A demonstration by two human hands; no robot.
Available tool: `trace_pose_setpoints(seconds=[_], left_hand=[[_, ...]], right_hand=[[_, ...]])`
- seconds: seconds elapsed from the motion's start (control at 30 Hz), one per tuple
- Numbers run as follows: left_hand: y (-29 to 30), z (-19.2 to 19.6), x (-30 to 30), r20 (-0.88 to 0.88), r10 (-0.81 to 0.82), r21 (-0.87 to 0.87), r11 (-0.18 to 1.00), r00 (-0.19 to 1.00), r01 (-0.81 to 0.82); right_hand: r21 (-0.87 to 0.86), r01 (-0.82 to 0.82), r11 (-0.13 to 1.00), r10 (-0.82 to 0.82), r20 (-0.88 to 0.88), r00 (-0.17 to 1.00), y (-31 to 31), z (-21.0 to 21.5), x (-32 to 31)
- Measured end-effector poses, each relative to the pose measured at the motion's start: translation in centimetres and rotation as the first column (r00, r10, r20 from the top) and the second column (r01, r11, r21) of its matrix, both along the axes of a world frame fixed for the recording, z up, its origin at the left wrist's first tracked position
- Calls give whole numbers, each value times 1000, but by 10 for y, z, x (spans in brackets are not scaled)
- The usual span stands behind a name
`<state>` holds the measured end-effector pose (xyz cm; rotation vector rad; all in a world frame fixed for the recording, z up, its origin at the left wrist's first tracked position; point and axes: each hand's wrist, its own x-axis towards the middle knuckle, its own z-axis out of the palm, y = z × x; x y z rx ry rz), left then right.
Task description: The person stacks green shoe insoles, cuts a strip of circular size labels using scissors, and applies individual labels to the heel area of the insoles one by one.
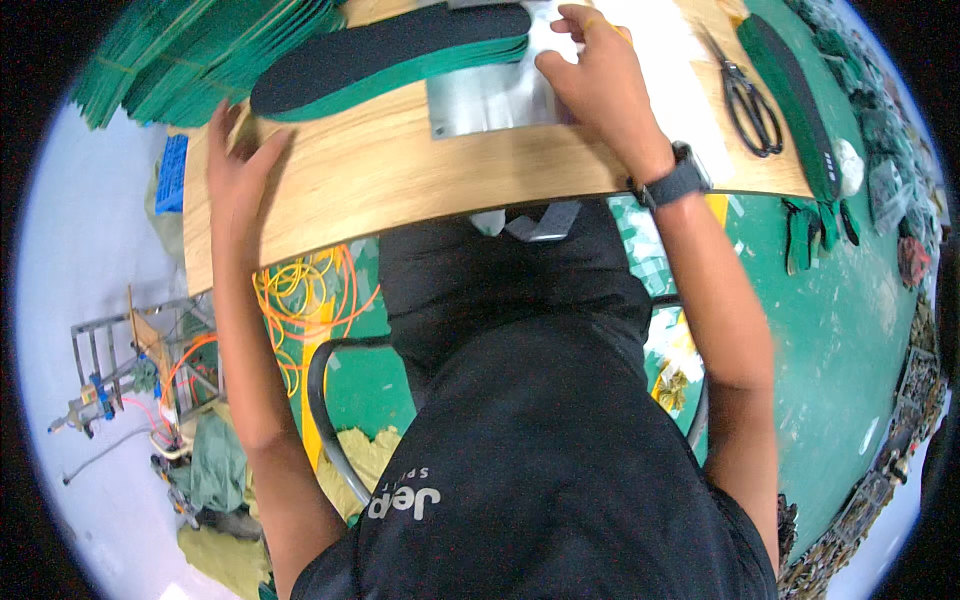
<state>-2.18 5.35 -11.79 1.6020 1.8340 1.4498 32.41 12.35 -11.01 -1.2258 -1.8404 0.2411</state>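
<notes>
One stack of insoles (400,55), dark on top and green along the edges, is lying on the far part of the wooden board (400,185); the number of layers in it is too fine to count. One metal plate (490,100) is sitting just right of the stack's near end, partly under it. One pair of black scissors (752,105) is resting at the board's right side, and one long dark green strip (800,100) is running along the right edge beyond them.

The left hand (238,165) is lying open and flat on the board near its left edge, fingers spread, just near of the stack's left tip and gripping nothing. The right hand (600,75) is pressing down on the metal plate with fingers bent; whether it is pinching anything I cannot tell. A dark watch (676,185) is sitting on that wrist.

The board's near edge is curving across in front of the person, with bare wood lying open between the two hands. A pile of green sheets (200,55) is crowding the far left corner. Orange cable coils (310,300) are lying on the green floor (850,320) below the board's left part, and a metal frame (110,350) is standing farther left.
</notes>
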Motion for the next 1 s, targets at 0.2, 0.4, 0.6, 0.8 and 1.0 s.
trace_pose_setpoints(seconds=[0.2, 0.4, 0.6, 0.8, 1.0], left_hand=[[-50, 66, 133, 52, -284, 391, 888, 957, 242], [-30, 148, 363, -615, -770, 241, 22, 170, 970], [-42, 146, 418, -650, -752, 259, -84, 109, 962], [-38, 132, 418, -616, -764, 495, -185, 192, 849], [-55, 57, 310, -544, -838, 16, 44, 46, 999]], right_hand=[[412, 189, 892, -269, 144, 952, 6, 38, 32], [555, -4, 832, -233, 356, 905, 54, 85, 19], [612, -265, 746, -156, 546, 823, 17, 113, 29], [325, 3, 946, -151, 432, 889, 34, 131, 35], [410, 46, 911, -224, 399, 889, 74, 179, 189]])
